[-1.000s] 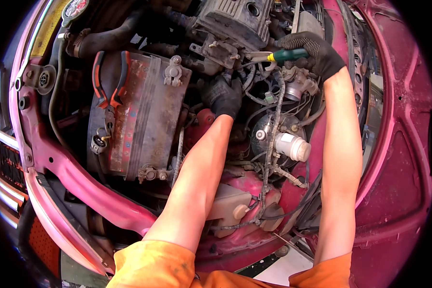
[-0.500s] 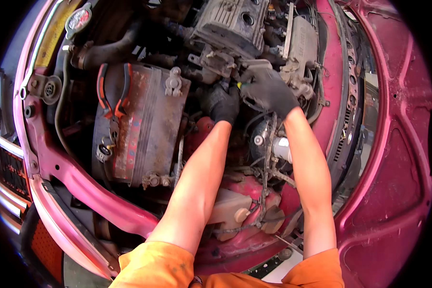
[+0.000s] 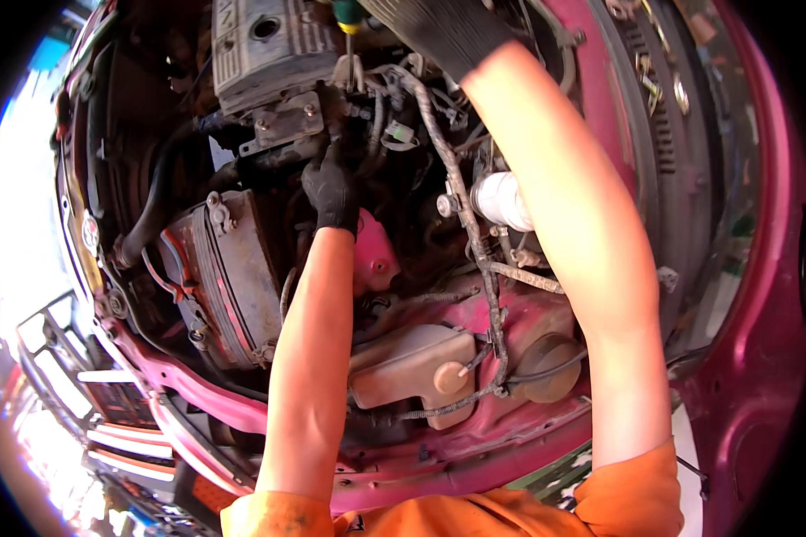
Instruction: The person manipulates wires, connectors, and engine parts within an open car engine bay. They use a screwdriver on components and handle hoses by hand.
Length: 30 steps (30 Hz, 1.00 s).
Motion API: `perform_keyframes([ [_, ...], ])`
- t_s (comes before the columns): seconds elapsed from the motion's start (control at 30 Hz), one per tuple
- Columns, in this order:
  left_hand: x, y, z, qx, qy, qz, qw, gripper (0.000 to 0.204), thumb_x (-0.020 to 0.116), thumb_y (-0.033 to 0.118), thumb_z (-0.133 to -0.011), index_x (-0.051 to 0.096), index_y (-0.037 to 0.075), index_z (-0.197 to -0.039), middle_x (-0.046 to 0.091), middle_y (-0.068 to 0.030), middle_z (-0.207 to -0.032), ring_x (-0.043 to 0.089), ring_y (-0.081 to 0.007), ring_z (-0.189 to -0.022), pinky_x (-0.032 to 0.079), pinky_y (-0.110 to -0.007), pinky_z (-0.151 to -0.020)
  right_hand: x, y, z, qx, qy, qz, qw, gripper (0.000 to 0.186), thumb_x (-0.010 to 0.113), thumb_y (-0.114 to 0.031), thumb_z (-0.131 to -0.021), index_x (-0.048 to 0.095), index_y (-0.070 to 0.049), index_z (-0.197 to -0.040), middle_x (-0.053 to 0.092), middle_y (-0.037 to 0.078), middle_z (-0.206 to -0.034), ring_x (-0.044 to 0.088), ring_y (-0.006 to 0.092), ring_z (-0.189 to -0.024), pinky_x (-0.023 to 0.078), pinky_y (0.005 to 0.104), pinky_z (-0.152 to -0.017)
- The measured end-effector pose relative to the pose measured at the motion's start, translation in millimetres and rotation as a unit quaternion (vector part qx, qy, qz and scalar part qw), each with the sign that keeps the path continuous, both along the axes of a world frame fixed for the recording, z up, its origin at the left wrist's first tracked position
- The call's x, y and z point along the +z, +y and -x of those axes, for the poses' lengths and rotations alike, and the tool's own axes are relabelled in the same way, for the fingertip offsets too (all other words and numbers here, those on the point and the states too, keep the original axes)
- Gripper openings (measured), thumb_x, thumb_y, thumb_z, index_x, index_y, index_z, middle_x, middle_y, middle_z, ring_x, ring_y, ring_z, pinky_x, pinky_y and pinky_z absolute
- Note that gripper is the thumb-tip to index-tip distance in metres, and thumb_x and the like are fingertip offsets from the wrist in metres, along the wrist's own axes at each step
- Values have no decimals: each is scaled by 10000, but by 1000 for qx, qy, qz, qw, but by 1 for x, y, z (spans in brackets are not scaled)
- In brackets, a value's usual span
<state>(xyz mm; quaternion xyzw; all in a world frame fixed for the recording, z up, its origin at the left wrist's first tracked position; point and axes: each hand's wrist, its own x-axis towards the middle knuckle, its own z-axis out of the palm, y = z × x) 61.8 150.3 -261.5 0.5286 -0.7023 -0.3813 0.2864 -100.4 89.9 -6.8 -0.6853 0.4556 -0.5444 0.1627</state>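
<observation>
My left hand point(image 3: 330, 186), in a black glove, reaches among dark hoses below the engine bracket point(image 3: 287, 125), fingers curled; what they hold is hidden. At the top edge my right hand point(image 3: 434, 27), also gloved and partly cut off, grips a green-and-yellow screwdriver point(image 3: 348, 22), whose shaft points down beside the engine cover point(image 3: 258, 63). A taped wiring harness point(image 3: 452, 161) runs down between my arms, past a white cylinder point(image 3: 501, 201).
The battery point(image 3: 228, 277), with orange-and-black pliers point(image 3: 175, 277) on it, is at left. A translucent reservoir point(image 3: 407, 376) sits low in the middle. Pink body edges point(image 3: 197, 394) surround the bay; the car's dark red raised panel point(image 3: 761, 376) curves along the right.
My right hand has moved down-left toward my left hand, then up to the top edge with the screwdriver, now pointing downward. The view has shifted, with more bright surroundings at left.
</observation>
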Motion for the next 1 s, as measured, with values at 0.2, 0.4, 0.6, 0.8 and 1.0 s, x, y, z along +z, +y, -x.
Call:
perform_keyframes([
  [0.2,73,6,-20,-145,-128,220,956,349,696,288,-780,647,136,-1091,682,-128,-885,663,-347,-829,516,-464,-741,-30,-22,2,-74,13,158,985,127,436,14,-749,555,10,-792,572,185,-792,581,348,-753,485,406,-686],
  [0.4,78,1,10,-291,-282,90,910,311,594,280,-846,585,68,-1074,630,-211,-1034,658,-398,-849,541,-502,-718,-16,8,21,-50,-87,53,994,122,489,-12,-762,589,1,-831,590,158,-797,591,308,-729,490,391,-687],
  [0.6,69,0,19,-257,-274,151,914,509,636,265,-780,470,5,-1185,639,-257,-1035,649,-416,-940,526,-516,-789,-3,41,25,-104,-98,-89,986,122,525,-37,-781,626,-35,-850,602,136,-804,597,279,-722,493,375,-679],
  [0.8,85,-26,10,-262,-218,-49,939,677,673,438,-775,435,36,-1267,641,-251,-1110,562,-447,-1120,477,-530,-913,26,72,16,-147,-64,-218,963,122,561,-62,-801,662,-71,-868,614,113,-811,604,249,-714,495,358,-672],
  [1.0,88,-29,6,-274,-196,-33,941,596,692,407,-747,524,119,-1242,673,-225,-1039,637,-422,-997,511,-518,-846,51,85,-42,-68,82,-414,904,124,597,-87,-820,699,-106,-887,625,91,-817,610,219,-706,498,342,-664],
])
